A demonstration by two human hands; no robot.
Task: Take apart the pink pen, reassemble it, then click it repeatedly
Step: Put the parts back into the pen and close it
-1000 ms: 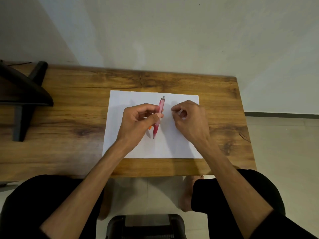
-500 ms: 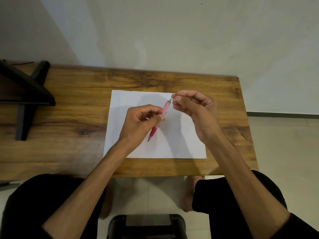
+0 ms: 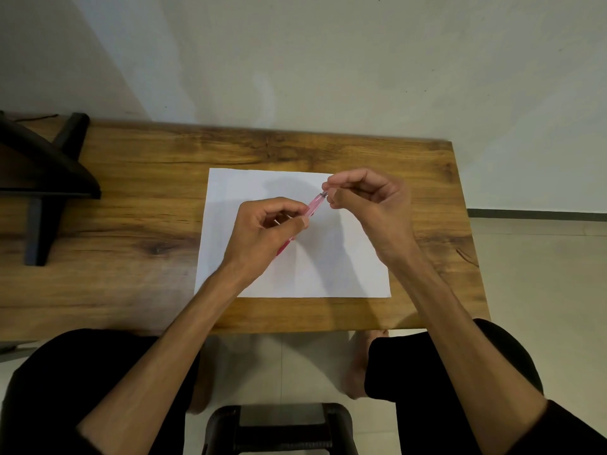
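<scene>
Wooden table [image 3: 427, 198] with white paper [image 3: 328, 274] mid-frame: left hand [image 3: 262, 231] grips pink pen [image 3: 316, 203] barrel above the sheet, right hand [image 3: 368, 198] pinches its upper end; probably unscrewing or reseating, so keep parts coaxial, barrel fixed, twist gently.

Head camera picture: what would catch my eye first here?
Two bare hands meet over a white sheet of paper in the middle of a wooden table. The left hand grips a pink pen by its barrel, while the right hand pinches the pen's upper end.
</scene>
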